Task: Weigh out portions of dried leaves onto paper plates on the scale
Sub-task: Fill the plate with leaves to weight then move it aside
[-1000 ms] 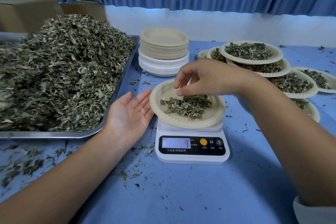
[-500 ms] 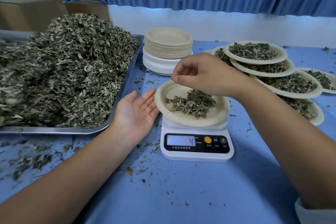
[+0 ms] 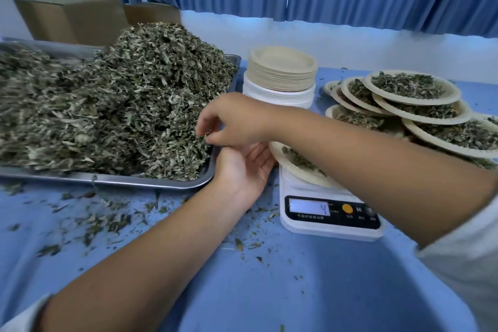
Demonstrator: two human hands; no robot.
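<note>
A big heap of dried leaves point(image 3: 113, 105) fills a steel tray point(image 3: 107, 179) on the left. A white scale point(image 3: 328, 213) reads 4 and carries a paper plate point(image 3: 293, 167) with a small pile of leaves, mostly hidden by my right forearm. My right hand point(image 3: 237, 118) reaches across to the heap's right edge, its fingertips pinching a few leaves. My left hand point(image 3: 242, 170) lies palm up, fingers straight, between the tray's corner and the plate's rim.
A stack of unused paper plates point(image 3: 281, 73) stands behind the scale. Several filled plates point(image 3: 412, 89) overlap at the right. Leaf crumbs point(image 3: 107, 221) litter the blue tablecloth in front of the tray. Cardboard boxes point(image 3: 72, 19) stand behind the tray.
My right hand left the plate on the scale and moved left to the heap in the tray. The scale reading dropped from 9 to 4. My left hand stayed put.
</note>
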